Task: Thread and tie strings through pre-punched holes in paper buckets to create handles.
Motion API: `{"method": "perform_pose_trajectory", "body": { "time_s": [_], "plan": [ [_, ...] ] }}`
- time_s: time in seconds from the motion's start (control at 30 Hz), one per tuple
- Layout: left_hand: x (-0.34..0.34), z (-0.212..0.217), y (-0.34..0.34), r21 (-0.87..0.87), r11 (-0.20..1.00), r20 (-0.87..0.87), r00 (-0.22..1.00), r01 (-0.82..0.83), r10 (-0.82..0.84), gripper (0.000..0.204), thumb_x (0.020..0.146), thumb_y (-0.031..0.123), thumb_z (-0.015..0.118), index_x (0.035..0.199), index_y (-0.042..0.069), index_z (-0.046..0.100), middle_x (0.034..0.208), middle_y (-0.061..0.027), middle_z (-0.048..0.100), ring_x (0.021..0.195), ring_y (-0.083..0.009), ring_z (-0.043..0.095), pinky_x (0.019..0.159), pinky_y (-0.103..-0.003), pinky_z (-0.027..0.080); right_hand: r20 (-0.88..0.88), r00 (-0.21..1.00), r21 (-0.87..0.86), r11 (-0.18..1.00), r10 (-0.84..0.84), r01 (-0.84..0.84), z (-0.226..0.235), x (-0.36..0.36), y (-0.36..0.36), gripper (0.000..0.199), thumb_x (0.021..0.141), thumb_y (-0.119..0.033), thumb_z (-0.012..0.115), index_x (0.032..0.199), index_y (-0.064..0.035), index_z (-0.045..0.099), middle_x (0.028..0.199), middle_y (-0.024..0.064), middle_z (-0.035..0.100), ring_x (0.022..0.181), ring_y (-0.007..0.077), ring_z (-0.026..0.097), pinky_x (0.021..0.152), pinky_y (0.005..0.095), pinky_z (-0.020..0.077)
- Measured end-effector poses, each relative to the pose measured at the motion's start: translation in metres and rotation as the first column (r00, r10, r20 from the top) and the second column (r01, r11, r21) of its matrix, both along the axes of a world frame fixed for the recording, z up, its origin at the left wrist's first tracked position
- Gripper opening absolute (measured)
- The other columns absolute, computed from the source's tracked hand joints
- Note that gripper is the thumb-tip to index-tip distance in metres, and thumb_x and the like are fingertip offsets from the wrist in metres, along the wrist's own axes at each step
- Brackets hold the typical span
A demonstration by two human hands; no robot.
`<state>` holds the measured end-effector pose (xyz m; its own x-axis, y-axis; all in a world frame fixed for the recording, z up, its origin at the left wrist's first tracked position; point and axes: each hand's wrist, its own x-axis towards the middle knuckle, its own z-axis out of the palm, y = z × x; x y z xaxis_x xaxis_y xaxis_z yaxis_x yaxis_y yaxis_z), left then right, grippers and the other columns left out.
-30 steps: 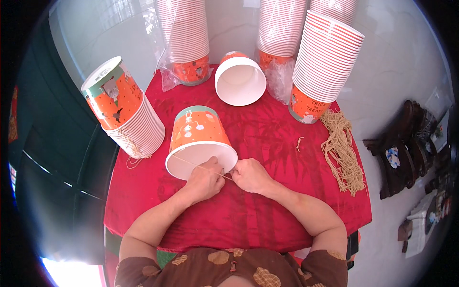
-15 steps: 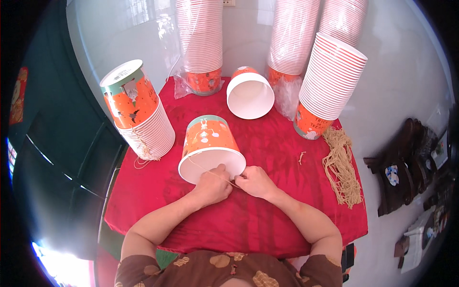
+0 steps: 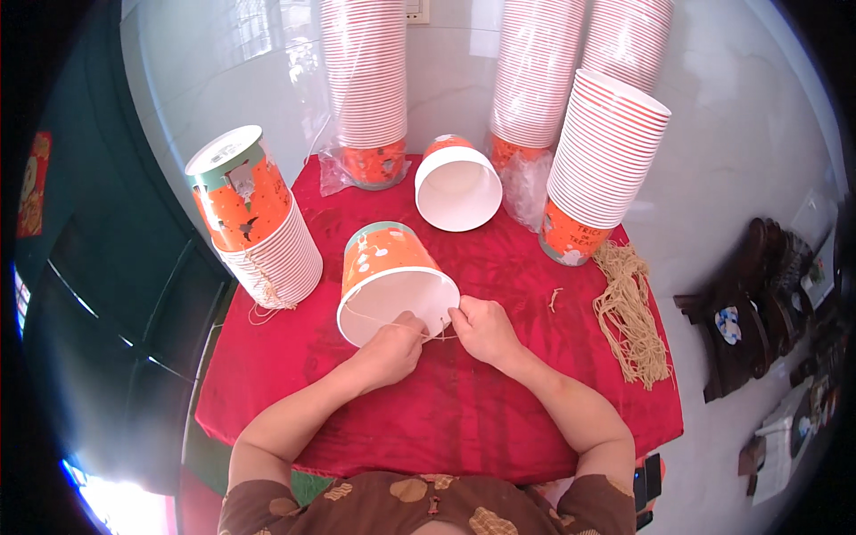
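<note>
A: Versus half a second ago, we see the orange paper bucket (image 3: 392,278) unchanged on its side on the bench (image 3: 499,419), mouth toward us.

B: Our left hand (image 3: 390,348) and right hand (image 3: 481,328) pinch the string (image 3: 439,337) at its rim. A bucket stack (image 3: 254,218) stands left; a twine bundle (image 3: 631,312) lies right.

A small table in a pale, tiled corner

A red tablecloth (image 3: 499,419) covers the table; glossy white wall tiles (image 3: 455,71) rise beyond it, a dark cabinet or door (image 3: 107,294) stands at left, and pale floor (image 3: 740,160) with what may be dark shoes (image 3: 758,303) lies right.
</note>
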<state>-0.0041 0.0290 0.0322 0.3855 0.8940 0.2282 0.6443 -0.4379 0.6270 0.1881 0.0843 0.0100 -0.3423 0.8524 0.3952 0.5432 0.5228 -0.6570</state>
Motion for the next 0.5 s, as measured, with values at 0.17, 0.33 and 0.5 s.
{"method": "perform_pose_trajectory", "body": {
  "time_s": [0.17,0.33,0.5],
  "plan": [
    [-0.005,0.041,-0.023,-0.008,0.997,-0.086,0.993,0.078,-0.079,0.016,0.092,0.008,0.052,0.095,-0.004,0.064,0.098,-0.0252,0.062,0.093,-0.0414,0.062,0.082,-0.045,0.049,0.073,0.997,0.127,0.992,-0.025,0.015,0.014,0.007,0.003,0.024,0.091,-0.018,0.057,0.076,0.0000,0.054,0.064,0.0233,0.059,0.063,0.0426,0.062,0.058,0.0534,0.0475],
    [-0.038,0.108,-0.049,-0.185,0.970,-0.082,0.981,0.156,-0.174,0.034,0.089,0.029,0.065,0.072,-0.001,0.066,0.059,-0.0192,0.056,0.052,-0.0323,0.058,0.051,-0.040,0.045,0.071,0.997,0.227,0.974,-0.025,0.009,0.024,0.019,0.004,0.019,0.090,-0.015,0.059,0.078,-0.0016,0.052,0.060,0.0201,0.059,0.058,0.0402,0.061,0.053,0.0518,0.0468],
    [-0.061,0.111,-0.030,-0.003,0.906,0.212,0.885,-0.423,0.414,0.037,0.093,0.026,0.065,0.073,-0.005,0.064,0.054,-0.0029,0.053,0.052,-0.0083,0.047,0.048,-0.029,0.040,0.052,0.998,0.284,0.959,-0.032,0.016,0.035,0.020,0.001,0.019,0.091,-0.011,0.059,0.076,-0.0012,0.051,0.059,0.0169,0.057,0.054,0.0361,0.060,0.049,0.0453,0.0448]
  ]
}}
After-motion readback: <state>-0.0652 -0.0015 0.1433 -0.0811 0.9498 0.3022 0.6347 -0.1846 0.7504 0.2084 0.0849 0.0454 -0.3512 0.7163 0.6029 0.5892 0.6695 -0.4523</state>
